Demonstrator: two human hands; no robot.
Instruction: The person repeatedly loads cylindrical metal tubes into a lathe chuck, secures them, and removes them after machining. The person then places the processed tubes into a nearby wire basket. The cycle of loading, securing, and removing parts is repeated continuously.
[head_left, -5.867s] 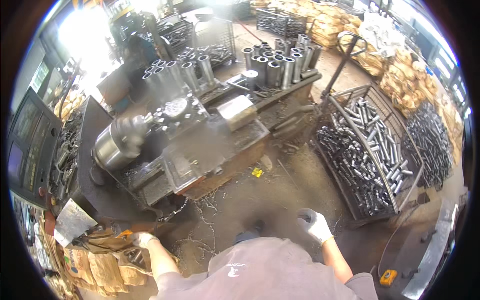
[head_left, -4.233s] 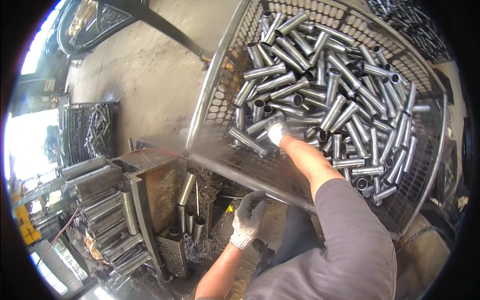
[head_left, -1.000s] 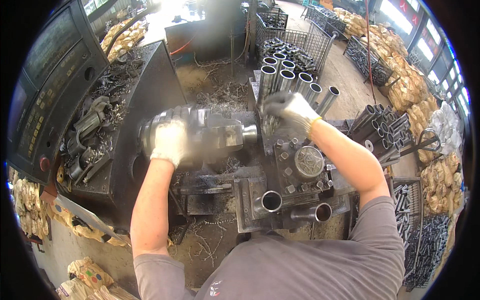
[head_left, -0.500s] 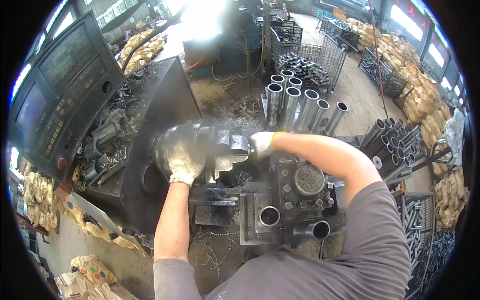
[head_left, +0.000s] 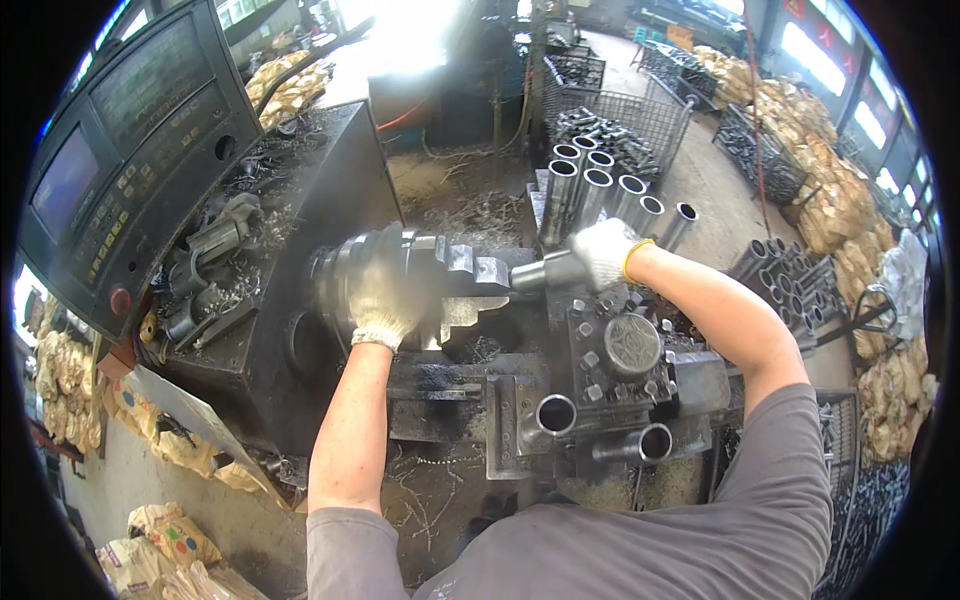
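Note:
My left hand (head_left: 380,300), in a white knit glove, lies on the round lathe chuck (head_left: 425,285); its fingers are smeared. My right hand (head_left: 605,252), in a similar glove with a yellow cuff edge, is closed around a metal tube (head_left: 540,273). The tube lies level, its left end at the stepped chuck jaws (head_left: 490,272); whether that end is still inside them I cannot tell. Just below the right hand is the bolted tool post (head_left: 632,345), with round bores opening toward me.
Several upright tubes (head_left: 597,180) stand beyond my right hand, and more tubes (head_left: 790,275) are stacked at the right. On the left are a control panel (head_left: 130,150) and the chip-strewn machine housing (head_left: 330,180). Wire-mesh bins (head_left: 660,120) of metal parts stand farther back.
My right hand has moved right, away from the chuck jaws, and a length of tube now shows between them. My left hand stays on the chuck. The view has shifted slightly.

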